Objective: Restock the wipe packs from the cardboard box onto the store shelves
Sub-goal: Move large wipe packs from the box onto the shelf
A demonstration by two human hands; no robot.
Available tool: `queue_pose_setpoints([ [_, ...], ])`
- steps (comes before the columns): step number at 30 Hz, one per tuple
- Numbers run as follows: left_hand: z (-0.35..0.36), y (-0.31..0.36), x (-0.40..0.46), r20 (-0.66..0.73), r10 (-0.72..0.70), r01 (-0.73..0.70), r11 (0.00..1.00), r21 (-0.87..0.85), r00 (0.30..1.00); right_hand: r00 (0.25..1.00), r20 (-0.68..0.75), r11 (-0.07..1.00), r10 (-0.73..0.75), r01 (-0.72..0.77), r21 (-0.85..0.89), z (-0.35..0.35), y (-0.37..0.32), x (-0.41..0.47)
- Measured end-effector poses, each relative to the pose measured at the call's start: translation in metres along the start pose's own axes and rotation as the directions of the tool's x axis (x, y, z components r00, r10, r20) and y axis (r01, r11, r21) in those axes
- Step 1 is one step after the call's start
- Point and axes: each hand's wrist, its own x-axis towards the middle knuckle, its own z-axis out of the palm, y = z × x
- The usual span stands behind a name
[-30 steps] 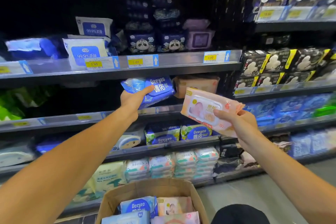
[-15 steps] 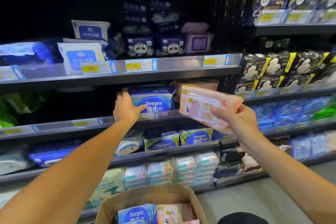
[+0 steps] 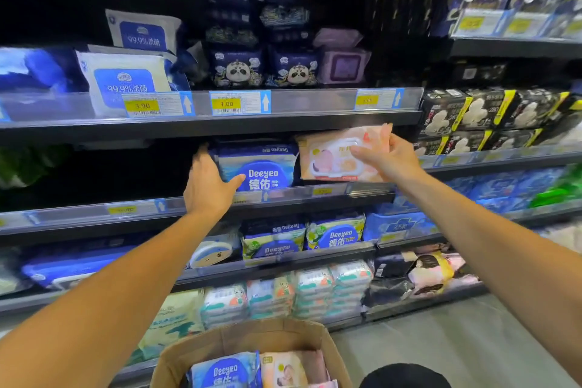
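A blue Deeyeo wipe pack [image 3: 264, 168] stands upright on the second shelf [image 3: 94, 213]. My left hand [image 3: 208, 183] grips its left side, thumb on the front. My right hand [image 3: 385, 156] holds a pink wipe pack [image 3: 333, 156] just right of the blue one, at the shelf's opening, fingers over its right end and front. At the bottom sits the open cardboard box [image 3: 245, 342], holding a blue Deeyeo pack [image 3: 225, 370] and pink packs [image 3: 285, 370].
The top shelf carries white-and-blue packs [image 3: 124, 80], panda packs [image 3: 237, 68] and a purple pack [image 3: 343, 64]. Lower shelves hold more Deeyeo packs [image 3: 335, 235] and stacked small packs [image 3: 315, 291]. Black packs [image 3: 472, 110] fill the right unit. Grey floor [image 3: 441, 337] lies at the lower right.
My left hand has set the blue pack upright on the second shelf and stays on it. My right hand has carried the pink pack up and forward to the shelf beside it.
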Motion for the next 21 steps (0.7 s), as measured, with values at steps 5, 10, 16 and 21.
queue_pose_setpoints([
  [5,0.004,0.000,0.000,0.015,0.051,-0.052,0.999,0.011,0.999,0.983,0.018,0.909,-0.183,0.176,-0.377,0.004,0.012,0.022],
  [10,0.009,0.000,-0.004,0.014,0.094,-0.093,0.995,-0.018,0.996,0.997,-0.009,0.782,-0.075,0.053,-0.621,0.014,0.057,0.049],
  [16,0.008,-0.006,-0.023,0.043,0.197,-0.197,0.980,-0.020,0.979,0.996,-0.043,0.823,-0.074,0.037,-0.567,0.014,0.079,0.030],
  [21,0.002,-0.016,-0.048,0.033,0.466,-0.464,0.866,0.187,0.884,0.858,0.016,0.641,-0.514,0.396,-0.658,0.028,0.075,-0.025],
])
